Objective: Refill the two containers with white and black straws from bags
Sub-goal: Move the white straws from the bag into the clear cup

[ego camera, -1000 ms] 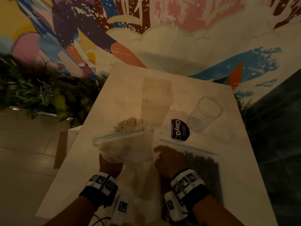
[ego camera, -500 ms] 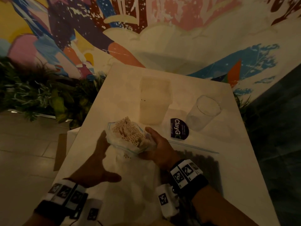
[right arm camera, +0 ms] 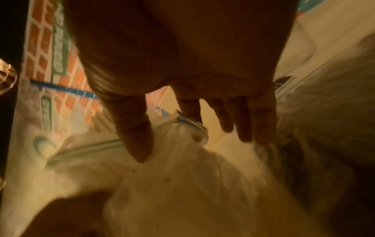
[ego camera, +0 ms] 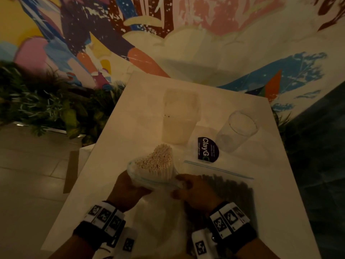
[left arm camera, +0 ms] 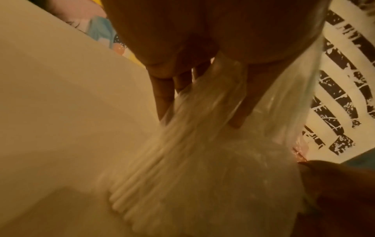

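Observation:
A bundle of white straws (ego camera: 155,161) sticks up out of a clear zip bag (ego camera: 158,219) at the table's near middle. My left hand (ego camera: 130,186) grips the bag round the straws from the left; its fingers (left arm camera: 162,99) wrap the plastic over the white straws (left arm camera: 154,160). My right hand (ego camera: 183,186) pinches the bag's zip rim (right arm camera: 188,123) on the right. A second zip bag with black straws (ego camera: 227,195) lies flat to the right, under my right wrist. A frosted square container (ego camera: 180,116) and a clear round glass (ego camera: 237,129) stand further back.
A dark round ClayGo sticker (ego camera: 207,149) lies on the white table (ego camera: 130,118) between the containers and the bags. Plants (ego camera: 46,109) fill the space left of the table, and a painted wall (ego camera: 205,43) rises behind it.
My left hand came forward from the table's near edge and took hold of the bag. The straws now stick further out of the bag's mouth. My right hand slid to the zip rim.

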